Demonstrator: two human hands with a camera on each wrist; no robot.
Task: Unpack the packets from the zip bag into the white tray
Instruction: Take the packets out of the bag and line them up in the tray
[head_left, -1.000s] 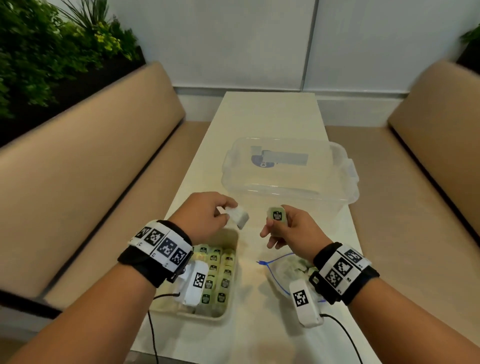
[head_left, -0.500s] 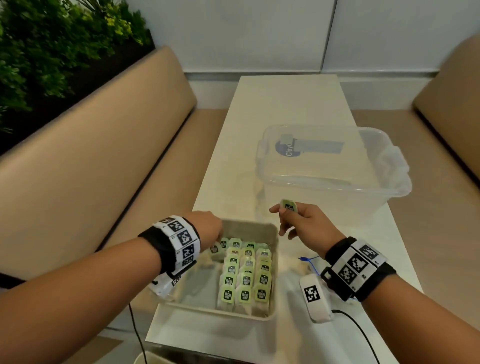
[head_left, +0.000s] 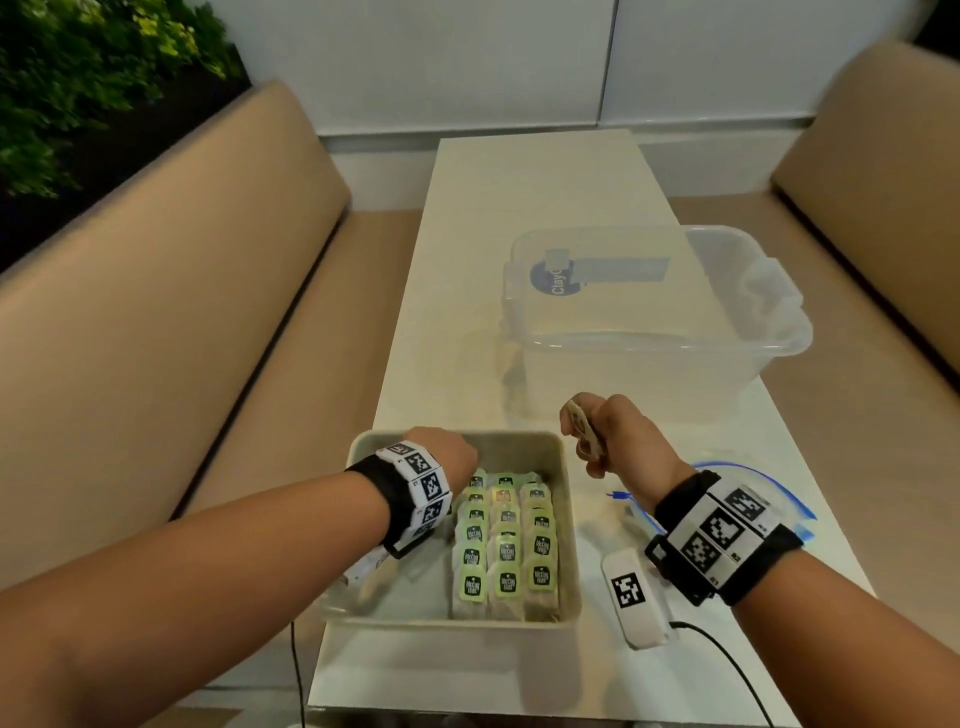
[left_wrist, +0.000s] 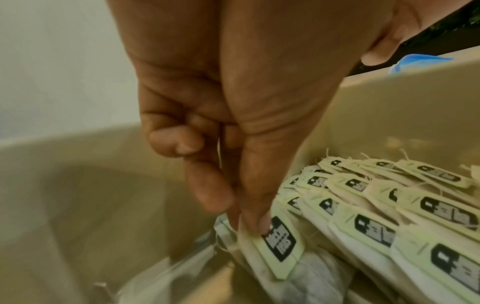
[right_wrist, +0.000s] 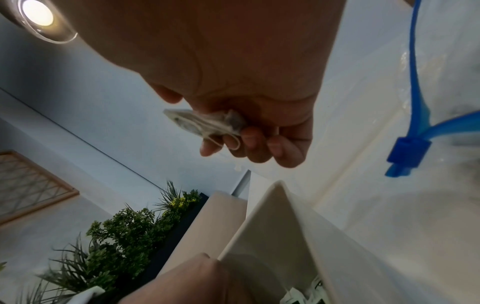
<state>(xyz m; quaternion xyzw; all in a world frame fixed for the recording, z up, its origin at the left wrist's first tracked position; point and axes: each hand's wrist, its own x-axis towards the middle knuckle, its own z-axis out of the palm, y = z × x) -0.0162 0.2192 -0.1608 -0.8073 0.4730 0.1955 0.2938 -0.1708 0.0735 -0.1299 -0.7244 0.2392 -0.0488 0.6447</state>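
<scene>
The white tray (head_left: 358, 452) sits at the table's near edge with rows of green-tagged tea packets (head_left: 506, 545) along its right side. My left hand (head_left: 447, 454) reaches down into the tray's far left part. In the left wrist view its thumb and fingertips (left_wrist: 246, 222) pinch a packet (left_wrist: 280, 246) beside the rows. My right hand (head_left: 610, 436) hovers right of the tray's far corner and grips another packet (head_left: 584, 428), also visible as a folded packet (right_wrist: 205, 123) in the right wrist view. The clear zip bag (head_left: 769, 483) with its blue seal lies under my right wrist.
A clear plastic storage box (head_left: 649, 312) stands on the table beyond my hands. Tan bench seats (head_left: 156, 312) run along both sides of the narrow white table (head_left: 519, 197). Green plants (head_left: 78, 78) fill the far left corner.
My left hand has dropped from above the table into the tray with its packet. My right hand has stayed raised beside the tray and has turned its packet edge-on.
</scene>
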